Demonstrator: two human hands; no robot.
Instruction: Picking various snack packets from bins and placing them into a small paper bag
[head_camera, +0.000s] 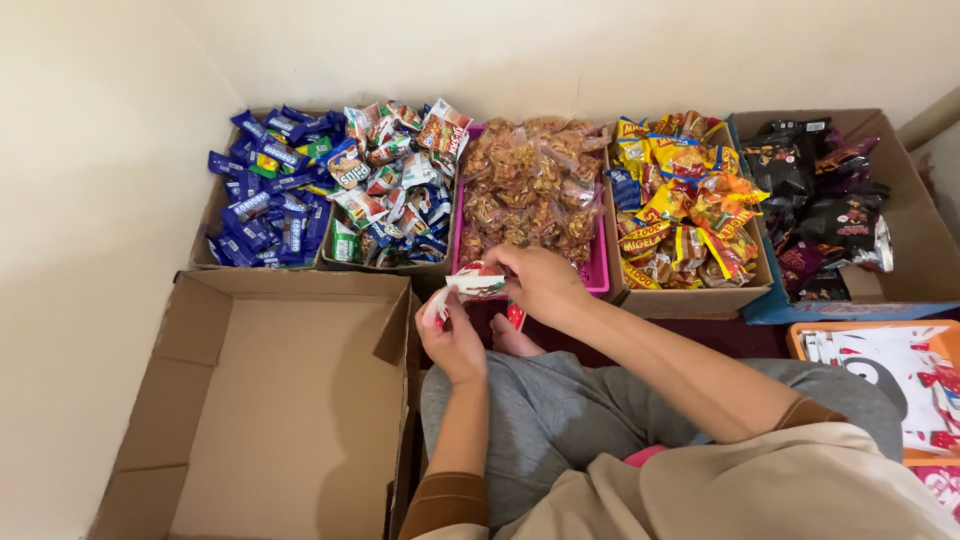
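My left hand (452, 335) and my right hand (540, 285) both hold a small white, red and green snack packet (474, 284) above my knee in grey trousers (540, 420). The left hand grips its lower left end, the right hand pinches its right end. Just beyond the packet lies a pink tray (598, 270) of clear bags with brown snacks. A large open cardboard box (270, 400) stands to the left of my left hand, with nothing inside.
Along the wall stand boxes: blue wrapped bars (265, 190), mixed small packets (395, 180), yellow and orange packets (680, 205), black packets (820, 195). An orange tray (795, 335) with white and red packets sits at the right.
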